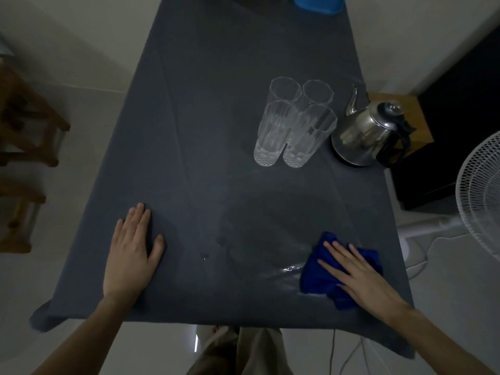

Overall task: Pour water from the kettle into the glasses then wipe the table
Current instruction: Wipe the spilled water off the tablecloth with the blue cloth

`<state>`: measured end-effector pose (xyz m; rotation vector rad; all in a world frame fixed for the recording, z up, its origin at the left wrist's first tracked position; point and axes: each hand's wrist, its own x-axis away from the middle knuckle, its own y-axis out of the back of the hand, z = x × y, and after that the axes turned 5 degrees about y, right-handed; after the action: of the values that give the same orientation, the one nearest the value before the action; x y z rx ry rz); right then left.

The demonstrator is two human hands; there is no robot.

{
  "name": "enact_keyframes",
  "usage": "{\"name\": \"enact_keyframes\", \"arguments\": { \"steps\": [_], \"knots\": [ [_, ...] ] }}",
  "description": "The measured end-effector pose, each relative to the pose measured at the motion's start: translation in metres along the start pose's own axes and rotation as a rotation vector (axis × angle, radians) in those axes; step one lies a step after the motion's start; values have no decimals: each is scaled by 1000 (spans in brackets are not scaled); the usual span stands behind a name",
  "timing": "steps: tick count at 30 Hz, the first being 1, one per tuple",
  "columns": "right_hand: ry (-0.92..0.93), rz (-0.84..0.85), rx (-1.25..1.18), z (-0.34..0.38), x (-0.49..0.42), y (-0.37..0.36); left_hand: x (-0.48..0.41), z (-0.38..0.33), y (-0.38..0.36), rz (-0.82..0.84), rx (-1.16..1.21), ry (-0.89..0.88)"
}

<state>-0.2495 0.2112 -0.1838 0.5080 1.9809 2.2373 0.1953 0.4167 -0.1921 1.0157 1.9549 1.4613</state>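
Right hand point(359, 277) presses blue cloth point(322, 277) flat, fingers straight, mopping wet streak near worktop point(189, 131) front edge. Left hand point(132, 255) lies open, bracing. Glasses point(295, 123) and kettle point(365, 133) stand clear, far right.

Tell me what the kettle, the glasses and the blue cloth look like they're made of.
Kettle: polished metal, probably stainless steel, given its mirror-like reflections; the handle looks black plastic. Glasses: clear and fluted, glass or possibly plastic; the table shows through. Blue cloth: soft matte fabric, bunched in folds.
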Motion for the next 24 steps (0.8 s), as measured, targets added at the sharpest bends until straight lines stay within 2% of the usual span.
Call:
{"name": "enact_keyframes", "arguments": {
  "steps": [8,13,18,24],
  "knots": [
    [167,42,12,35,-30,4,-1,1,-1,1,2,9],
    [126,82,-109,83,-70,8,-1,1,0,-1,1,12],
    [91,80,-99,125,-121,17,-1,0,1,4,-5,20],
    [-104,25,-85,175,-191,15,-2,2,0,10,15,15]
  ]
}}
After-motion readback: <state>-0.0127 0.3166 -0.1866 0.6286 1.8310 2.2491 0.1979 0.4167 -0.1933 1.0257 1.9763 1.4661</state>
